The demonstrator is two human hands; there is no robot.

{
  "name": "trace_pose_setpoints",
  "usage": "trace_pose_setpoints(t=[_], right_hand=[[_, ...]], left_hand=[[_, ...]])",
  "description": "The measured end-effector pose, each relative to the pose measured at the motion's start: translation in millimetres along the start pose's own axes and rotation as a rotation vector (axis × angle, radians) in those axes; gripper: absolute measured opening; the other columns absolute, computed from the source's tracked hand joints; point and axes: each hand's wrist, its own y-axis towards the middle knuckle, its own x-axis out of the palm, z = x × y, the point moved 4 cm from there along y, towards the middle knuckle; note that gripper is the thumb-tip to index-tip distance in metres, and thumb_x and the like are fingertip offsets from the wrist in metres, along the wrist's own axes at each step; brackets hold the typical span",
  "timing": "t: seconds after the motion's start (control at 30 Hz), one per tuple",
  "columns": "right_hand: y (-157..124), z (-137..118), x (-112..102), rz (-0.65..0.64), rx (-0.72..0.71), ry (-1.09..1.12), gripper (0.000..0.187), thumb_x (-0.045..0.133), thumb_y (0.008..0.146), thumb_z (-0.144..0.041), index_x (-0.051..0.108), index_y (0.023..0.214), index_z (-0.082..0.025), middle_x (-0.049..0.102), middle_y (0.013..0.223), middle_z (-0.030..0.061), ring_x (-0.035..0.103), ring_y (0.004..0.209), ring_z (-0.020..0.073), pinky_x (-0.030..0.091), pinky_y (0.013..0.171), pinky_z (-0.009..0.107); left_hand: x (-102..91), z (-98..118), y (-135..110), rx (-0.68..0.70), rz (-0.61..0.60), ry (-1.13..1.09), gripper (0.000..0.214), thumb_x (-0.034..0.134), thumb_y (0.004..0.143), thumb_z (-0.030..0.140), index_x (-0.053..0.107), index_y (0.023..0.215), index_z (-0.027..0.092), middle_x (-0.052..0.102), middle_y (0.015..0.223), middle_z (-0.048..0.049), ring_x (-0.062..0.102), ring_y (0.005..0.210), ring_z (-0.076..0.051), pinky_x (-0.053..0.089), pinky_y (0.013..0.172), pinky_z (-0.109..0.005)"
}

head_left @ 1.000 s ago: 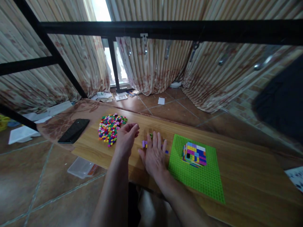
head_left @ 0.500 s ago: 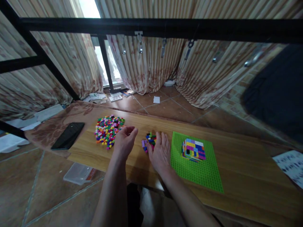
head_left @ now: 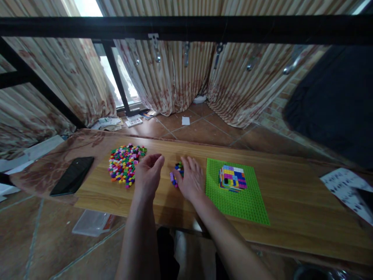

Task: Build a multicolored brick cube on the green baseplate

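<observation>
My left hand (head_left: 148, 175) rests on its edge on the wooden table (head_left: 291, 202), fingers together and slightly curled, with nothing visible in it. My right hand (head_left: 190, 179) lies flat with fingers stretched over a small cluster of coloured bricks (head_left: 176, 174). To the left of my left hand is a large pile of small coloured bricks (head_left: 124, 165). Right of my right hand lies a green baseplate (head_left: 236, 200) bearing a multicoloured brick block (head_left: 233, 178).
A black phone (head_left: 72, 175) lies at the table's left end. A printed paper sheet (head_left: 348, 186) sits at the far right. A clear plastic box (head_left: 91, 223) and scattered papers lie on the tiled floor. A black metal frame (head_left: 186, 27) crosses overhead, curtains behind.
The view has swung, so everything sits further left and lower. My right hand slid slightly off the small brick cluster, showing more of it. My left hand stays beside it.
</observation>
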Motion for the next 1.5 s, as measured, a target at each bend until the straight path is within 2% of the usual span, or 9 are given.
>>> trace_pose_setpoints(t=[0.17,0.33,0.5,0.67,0.83,0.97,1.07,1.23,1.5], right_hand=[[3.5,-6.2,1.9,-0.078,-0.007,0.002,0.052,0.042,0.097,-0.048,0.050,0.139,-0.018,0.050,0.146,0.0124,0.035,0.139,0.0315,0.021,0.114,0.052],[-0.9,1.0,-17.1,0.005,0.012,0.148,0.048,0.042,0.098,-0.040,0.051,0.137,-0.012,0.052,0.143,0.0155,0.039,0.137,0.0279,0.028,0.113,0.046],[-19.4,14.5,-38.3,0.166,0.013,0.455,0.037,0.043,0.097,-0.034,0.062,0.121,-0.014,0.065,0.123,0.0126,0.056,0.119,0.0223,0.040,0.106,0.037],[-31.7,18.6,-43.3,0.253,0.088,0.724,0.028,0.045,0.095,-0.031,0.067,0.108,-0.018,0.071,0.108,0.0094,0.063,0.104,0.0208,0.048,0.096,0.037],[-28.2,20.2,-46.5,0.229,0.180,0.985,0.032,0.048,0.094,-0.037,0.067,0.108,-0.016,0.072,0.109,0.0109,0.067,0.103,0.0216,0.051,0.094,0.039],[-27.6,32.3,-57.0,0.246,0.279,1.117,0.030,0.051,0.092,-0.038,0.067,0.104,-0.015,0.073,0.108,0.0116,0.068,0.100,0.0213,0.053,0.090,0.037],[-27.4,38.1,-64.6,0.245,0.287,1.167,0.027,0.056,0.090,-0.037,0.068,0.102,-0.016,0.073,0.107,0.0105,0.068,0.100,0.0209,0.053,0.089,0.036],[-29.0,33.3,-64.1,0.149,0.273,1.196,0.028,0.055,0.089,-0.037,0.069,0.100,-0.016,0.074,0.104,0.0102,0.069,0.097,0.0214,0.054,0.087,0.037],[-27.4,27.7,-61.7,0.098,0.271,1.168,0.027,0.054,0.089,-0.036,0.071,0.097,-0.017,0.076,0.100,0.0087,0.070,0.095,0.0213,0.055,0.085,0.036]], left_hand=[[4.0,1.0,1.2,0.013,-0.011,-0.012,0.040,0.075,0.063,0.044,0.070,0.088,0.013,0.070,0.081,-0.0052,0.063,0.074,-0.015,0.048,0.072,-0.027],[15.4,-2.1,2.4,0.037,-0.032,0.061,0.037,0.072,0.066,0.042,0.070,0.088,0.013,0.071,0.081,-0.0060,0.062,0.071,-0.015,0.047,0.070,-0.027],[23.3,-9.9,8.0,0.081,-0.005,0.419,0.029,0.064,0.072,0.037,0.071,0.089,0.013,0.073,0.085,-0.0093,0.065,0.072,-0.019,0.047,0.066,-0.028],[31.8,-20.1,12.3,0.045,-0.046,0.831,0.031,0.054,0.081,0.028,0.071,0.102,0.015,0.075,0.091,-0.0121,0.068,0.078,-0.022,0.047,0.068,-0.029],[47.1,-27.9,11.6,0.008,-0.126,0.980,0.031,0.053,0.079,0.019,0.073,0.103,0.017,0.076,0.097,-0.0116,0.068,0.085,-0.023,0.048,0.072,-0.028],[44.9,-31.7,7.0,-0.011,-0.124,0.962,0.033,0.051,0.076,0.013,0.074,0.100,0.018,0.076,0.097,-0.0103,0.068,0.087,-0.022,0.048,0.076,-0.027],[34.2,-31.7,-2.2,-0.028,-0.085,0.953,0.033,0.051,0.076,0.015,0.074,0.099,0.017,0.076,0.097,-0.0099,0.068,0.087,-0.021,0.048,0.076,-0.027],[27.4,-30.1,-17.0,-0.102,-0.031,1.100,0.020,0.057,0.078,0.030,0.072,0.085,0.018,0.074,0.080,-0.0091,0.066,0.078,-0.023,0.045,0.067,-0.028],[35.2,-29.9,-15.0,-0.095,-0.057,1.182,0.013,0.056,0.076,0.022,0.070,0.076,0.021,0.072,0.077,-0.0084,0.066,0.079,-0.023,0.045,0.069,-0.029]])
